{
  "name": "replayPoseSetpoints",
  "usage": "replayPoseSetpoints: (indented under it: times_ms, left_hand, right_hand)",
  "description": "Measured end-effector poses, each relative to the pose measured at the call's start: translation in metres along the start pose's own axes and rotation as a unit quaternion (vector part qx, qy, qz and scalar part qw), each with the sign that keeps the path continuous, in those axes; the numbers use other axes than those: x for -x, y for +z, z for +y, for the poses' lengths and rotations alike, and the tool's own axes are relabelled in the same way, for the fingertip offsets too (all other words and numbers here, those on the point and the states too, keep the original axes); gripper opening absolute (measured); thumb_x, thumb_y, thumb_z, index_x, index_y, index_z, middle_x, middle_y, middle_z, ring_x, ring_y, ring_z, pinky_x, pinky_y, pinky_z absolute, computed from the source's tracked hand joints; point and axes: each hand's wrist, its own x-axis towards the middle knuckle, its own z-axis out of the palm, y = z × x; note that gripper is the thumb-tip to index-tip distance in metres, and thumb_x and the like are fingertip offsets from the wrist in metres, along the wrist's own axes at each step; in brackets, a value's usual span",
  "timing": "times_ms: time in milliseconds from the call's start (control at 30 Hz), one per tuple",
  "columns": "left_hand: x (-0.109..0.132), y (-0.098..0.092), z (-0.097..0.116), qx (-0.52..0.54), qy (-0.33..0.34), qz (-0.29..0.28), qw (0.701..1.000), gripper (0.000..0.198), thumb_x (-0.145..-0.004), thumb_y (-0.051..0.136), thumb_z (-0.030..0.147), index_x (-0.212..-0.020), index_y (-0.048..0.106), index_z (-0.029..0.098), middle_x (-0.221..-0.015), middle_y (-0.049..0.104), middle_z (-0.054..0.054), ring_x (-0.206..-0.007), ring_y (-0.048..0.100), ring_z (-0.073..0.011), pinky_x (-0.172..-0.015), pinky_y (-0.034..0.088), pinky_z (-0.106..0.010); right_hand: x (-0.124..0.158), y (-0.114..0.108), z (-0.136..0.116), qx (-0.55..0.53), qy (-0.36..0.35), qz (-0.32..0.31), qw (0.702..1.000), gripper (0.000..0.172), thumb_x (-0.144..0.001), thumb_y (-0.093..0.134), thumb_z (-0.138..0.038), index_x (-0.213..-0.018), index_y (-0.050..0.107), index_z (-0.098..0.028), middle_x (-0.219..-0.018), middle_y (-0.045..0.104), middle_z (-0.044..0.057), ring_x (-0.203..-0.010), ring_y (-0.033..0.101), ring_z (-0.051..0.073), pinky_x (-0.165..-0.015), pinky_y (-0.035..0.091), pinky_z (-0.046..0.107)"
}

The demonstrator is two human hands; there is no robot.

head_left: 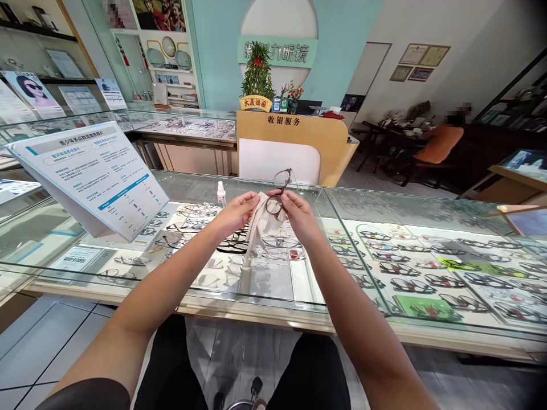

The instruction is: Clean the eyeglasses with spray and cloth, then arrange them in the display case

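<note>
Above the glass counter, my right hand [299,212] pinches a pair of dark-rimmed eyeglasses [282,179] between thumb and fingers. The glasses are held turned on end, one lens above the other. A pale beige cloth [257,225] hangs from my left hand [240,209], whose thumb and fingertips are closed on its upper edge. The cloth reaches up beside the lower lens; whether it presses on the lens I cannot tell. A small white bottle [221,195] stands on the counter just beyond my left hand.
Several eyeglass frames [395,267] lie in rows inside the glass display counter [273,303]. A large tilted information card [92,176] stands on the left. Behind is a wooden cashier desk [294,125] with a potted plant [258,74]. A person in orange [440,142] sits far right.
</note>
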Motion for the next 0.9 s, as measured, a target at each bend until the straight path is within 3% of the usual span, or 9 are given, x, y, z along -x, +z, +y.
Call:
replayPoseSetpoints:
  times_ms: [100,267,367,500,600,700,800,900]
  left_hand:
    - [0.000,-0.002,0.000,0.003,-0.005,-0.005,1.000,0.062,-0.069,0.105,0.060,-0.093,0.068,0.018,-0.070,0.066,0.004,-0.055,0.058,-0.0079,-0.054,0.046,-0.020]
    - [0.001,0.000,-0.002,-0.008,-0.023,-0.012,1.000,0.064,-0.068,0.108,0.052,-0.106,0.070,0.017,-0.091,0.080,-0.003,-0.073,0.075,-0.0158,-0.068,0.058,-0.027]
    - [0.004,0.003,-0.003,-0.005,-0.043,-0.016,0.999,0.067,-0.065,0.109,0.048,-0.112,0.074,0.016,-0.089,0.080,-0.003,-0.074,0.075,-0.0165,-0.072,0.058,-0.029]
    - [0.008,0.008,-0.001,-0.016,-0.074,-0.031,0.997,0.062,-0.062,0.109,0.057,-0.096,0.078,0.014,-0.084,0.078,-0.003,-0.072,0.071,-0.0148,-0.071,0.055,-0.028]
    - [0.009,0.008,0.000,-0.022,-0.074,-0.059,0.995,0.058,-0.064,0.108,0.058,-0.085,0.078,0.012,-0.077,0.074,-0.003,-0.070,0.068,-0.0137,-0.070,0.051,-0.026]
    - [0.009,0.007,-0.002,-0.008,-0.056,-0.053,0.997,0.057,-0.062,0.111,0.045,-0.101,0.084,0.014,-0.080,0.074,-0.001,-0.070,0.066,-0.0127,-0.070,0.048,-0.025]
    - [0.009,0.007,-0.005,0.008,-0.055,-0.031,0.998,0.077,-0.060,0.112,0.035,-0.129,0.082,0.020,-0.087,0.076,0.000,-0.072,0.066,-0.0130,-0.072,0.048,-0.026]
    - [0.010,0.011,-0.007,0.007,-0.045,-0.023,0.999,0.085,-0.061,0.111,0.035,-0.139,0.078,0.023,-0.092,0.077,0.000,-0.073,0.065,-0.0128,-0.073,0.047,-0.026]
  right_hand:
    - [0.000,0.000,0.001,0.008,-0.004,-0.010,1.000,0.048,-0.094,0.080,-0.069,-0.116,0.083,-0.027,-0.100,0.077,0.001,-0.079,0.061,0.017,-0.072,0.050,0.030]
    - [0.000,0.005,0.003,0.030,-0.011,-0.027,0.999,0.049,-0.091,0.082,-0.071,-0.113,0.085,-0.027,-0.110,0.081,0.003,-0.087,0.067,0.018,-0.079,0.056,0.031]
    - [0.001,0.007,0.002,0.025,-0.002,-0.037,0.999,0.050,-0.091,0.082,-0.072,-0.115,0.086,-0.028,-0.109,0.082,0.003,-0.087,0.069,0.019,-0.079,0.057,0.032]
    - [0.003,0.008,0.002,0.015,-0.003,-0.048,0.999,0.048,-0.093,0.081,-0.071,-0.117,0.086,-0.030,-0.123,0.083,0.004,-0.103,0.074,0.023,-0.092,0.059,0.036]
    - [0.004,0.008,0.002,0.014,0.003,-0.045,0.999,0.050,-0.092,0.081,-0.073,-0.117,0.086,-0.030,-0.128,0.083,0.005,-0.105,0.074,0.024,-0.092,0.058,0.036]
    - [0.004,0.009,0.004,0.012,0.000,-0.040,0.999,0.051,-0.093,0.080,-0.073,-0.118,0.086,-0.029,-0.128,0.083,0.004,-0.101,0.073,0.023,-0.089,0.057,0.035]
    - [0.003,0.010,0.007,0.000,0.003,-0.039,0.999,0.048,-0.093,0.080,-0.072,-0.117,0.086,-0.031,-0.131,0.083,0.004,-0.105,0.073,0.023,-0.091,0.057,0.036]
    - [0.003,0.012,0.009,-0.030,0.006,-0.031,0.999,0.046,-0.089,0.084,-0.070,-0.113,0.086,-0.031,-0.133,0.083,0.004,-0.114,0.074,0.026,-0.098,0.057,0.038]
